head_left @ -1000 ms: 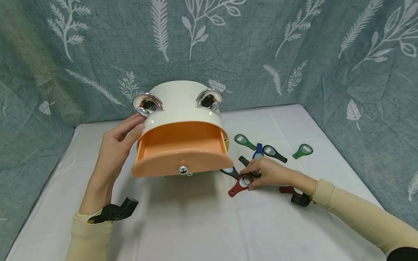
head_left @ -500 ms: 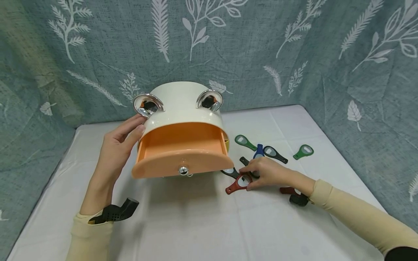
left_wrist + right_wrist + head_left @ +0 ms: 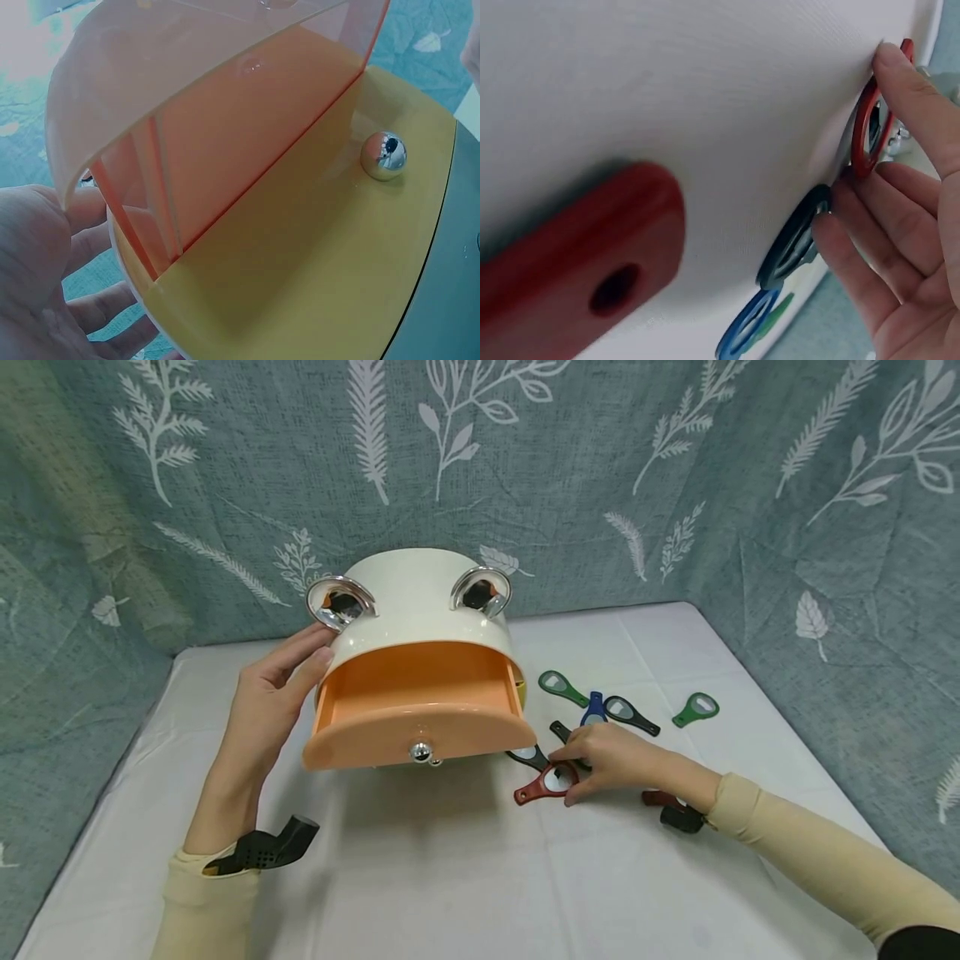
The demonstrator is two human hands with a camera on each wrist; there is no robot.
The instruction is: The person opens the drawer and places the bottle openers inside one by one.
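head view, just below and right of centre: red bottle opener (image 3: 532, 790) on the white-clothed desk (image 3: 435, 877), ring end to the right, handle pointing left and slightly down the frame. whether flat or slightly raised: not possible to tell.

at the ring end, reaching in from the right: right grip (image 3: 618, 760), thumb and index finger parted by roughly the ring's breadth, set about its edges in a pinch; firmness not readable.

decisive relation, as judged: red bottle opener to the left of the right grip, long axis leading away from the fingertips, handle free; pulled-out orange drawer (image 3: 375, 741) up and left. right grip by far the nearer. left grip (image 3: 262, 697) well apart, left part of the frame, fingers loosely extended against the side of the white container (image 3: 420, 602), nothing pinched.

just up and left of the ring: black opener (image 3: 541, 763), partly hidden by the drawer's corner. farther up and right: blue opener (image 3: 596, 706), green opener (image 3: 695, 707). beside the right wrist: second red opener (image 3: 657, 798).
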